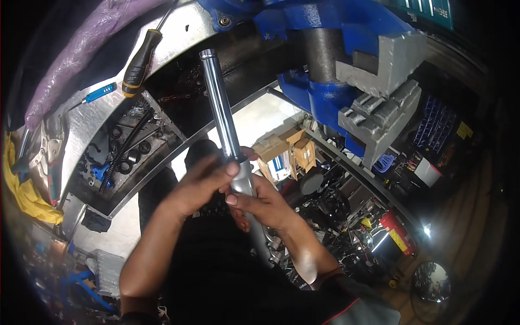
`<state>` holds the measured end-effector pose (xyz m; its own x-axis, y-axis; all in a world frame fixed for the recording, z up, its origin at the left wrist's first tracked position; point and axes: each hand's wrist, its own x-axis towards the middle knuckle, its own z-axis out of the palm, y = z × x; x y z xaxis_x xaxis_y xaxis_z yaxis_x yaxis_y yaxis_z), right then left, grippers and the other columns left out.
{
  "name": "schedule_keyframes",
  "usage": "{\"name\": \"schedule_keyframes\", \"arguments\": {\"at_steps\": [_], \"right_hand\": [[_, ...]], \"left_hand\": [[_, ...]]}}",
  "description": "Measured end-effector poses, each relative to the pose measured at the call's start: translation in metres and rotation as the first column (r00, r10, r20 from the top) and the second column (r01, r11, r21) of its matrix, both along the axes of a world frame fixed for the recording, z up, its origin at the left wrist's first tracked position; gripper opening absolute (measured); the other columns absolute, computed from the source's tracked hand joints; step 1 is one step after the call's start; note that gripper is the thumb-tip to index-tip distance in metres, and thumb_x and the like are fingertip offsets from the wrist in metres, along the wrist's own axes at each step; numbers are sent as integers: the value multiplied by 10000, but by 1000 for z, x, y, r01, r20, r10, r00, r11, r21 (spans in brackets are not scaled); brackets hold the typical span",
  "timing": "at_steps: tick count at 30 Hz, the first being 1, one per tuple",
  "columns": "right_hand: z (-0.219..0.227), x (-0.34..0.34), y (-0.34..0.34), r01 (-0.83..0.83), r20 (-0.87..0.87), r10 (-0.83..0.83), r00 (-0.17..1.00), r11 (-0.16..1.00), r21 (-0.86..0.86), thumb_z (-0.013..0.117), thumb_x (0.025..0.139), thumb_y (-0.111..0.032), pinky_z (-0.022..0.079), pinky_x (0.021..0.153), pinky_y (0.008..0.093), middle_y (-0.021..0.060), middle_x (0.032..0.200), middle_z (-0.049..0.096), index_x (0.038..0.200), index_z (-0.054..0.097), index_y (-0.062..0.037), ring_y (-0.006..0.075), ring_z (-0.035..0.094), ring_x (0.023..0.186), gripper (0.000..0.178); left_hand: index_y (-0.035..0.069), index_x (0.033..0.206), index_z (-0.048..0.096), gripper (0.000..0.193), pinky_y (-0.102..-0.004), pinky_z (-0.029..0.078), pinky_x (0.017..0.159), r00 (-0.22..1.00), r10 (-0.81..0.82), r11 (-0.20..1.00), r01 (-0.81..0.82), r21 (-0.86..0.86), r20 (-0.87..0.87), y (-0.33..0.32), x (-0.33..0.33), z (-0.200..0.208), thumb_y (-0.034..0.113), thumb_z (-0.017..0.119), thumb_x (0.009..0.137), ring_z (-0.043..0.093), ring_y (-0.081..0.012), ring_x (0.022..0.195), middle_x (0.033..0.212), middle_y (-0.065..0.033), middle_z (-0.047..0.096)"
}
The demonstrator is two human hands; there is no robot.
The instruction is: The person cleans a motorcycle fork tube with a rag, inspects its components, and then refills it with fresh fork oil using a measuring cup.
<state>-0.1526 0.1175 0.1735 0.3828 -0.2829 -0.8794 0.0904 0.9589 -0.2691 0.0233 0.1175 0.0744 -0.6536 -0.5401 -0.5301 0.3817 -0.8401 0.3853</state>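
A motorcycle fork leg stands tilted in front of me, its polished chrome tube [219,108] rising out of a silver-grey lower leg [242,183]. My right hand [266,203] is wrapped around the lower leg, thumb across its front. Slightly blurred, my left hand [200,184] grips at the joint where the chrome tube enters the lower leg, with its thumb pressed against the dark collar there. Some of the left fingers are hidden behind the fork leg. The bottom end of the leg runs down beside my right forearm.
A blue vise [330,95] with grey jaws [379,70] juts in at upper right. On the bench lie a black-handled screwdriver [140,65], a blue-handled pick [100,93], locking pliers [51,149] and a yellow cloth [24,189]. A metal tray [173,130] holds a long spring [130,143] and rings. Cardboard boxes [271,147] sit beyond.
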Motion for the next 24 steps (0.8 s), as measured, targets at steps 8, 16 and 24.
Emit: {"name": "schedule_keyframes", "arguments": {"at_steps": [8, 16, 24], "right_hand": [[5, 2, -6, -223, -237, 185, 954, 964, -144, 665, 1013, -153, 472, 483, 260, 18, 682, 570, 1182, 537, -16, 113, 574, 535, 252], [15, -4, -8, -231, -316, 181, 931, 964, -129, 676, 1011, -174, 461, 498, 245, 2, 720, 579, 1210, 544, -22, 91, 564, 547, 283], [22, -5, -10, -321, -383, 247, 890, 936, -144, 692, 997, -131, 454, 513, 238, 3, 767, 593, 1235, 548, -23, 76, 559, 569, 299]], "left_hand": [[25, 1263, 655, 520, -350, 524, 945, 987, 119, 993, -116, -35, 105, -23, -28, 16, 462, 668, 983, 633, -214, 1158, 1213, -137, 695], [7, 1102, 729, 288, -236, 539, 813, 962, 122, 992, -129, 10, 244, -34, -6, 29, 258, 751, 963, 663, -89, 892, 967, -50, 723], [-20, 1165, 675, 240, -249, 556, 837, 934, 311, 950, -299, -94, 176, -32, 8, 31, 53, 738, 946, 678, -111, 948, 1033, -80, 733]]}}
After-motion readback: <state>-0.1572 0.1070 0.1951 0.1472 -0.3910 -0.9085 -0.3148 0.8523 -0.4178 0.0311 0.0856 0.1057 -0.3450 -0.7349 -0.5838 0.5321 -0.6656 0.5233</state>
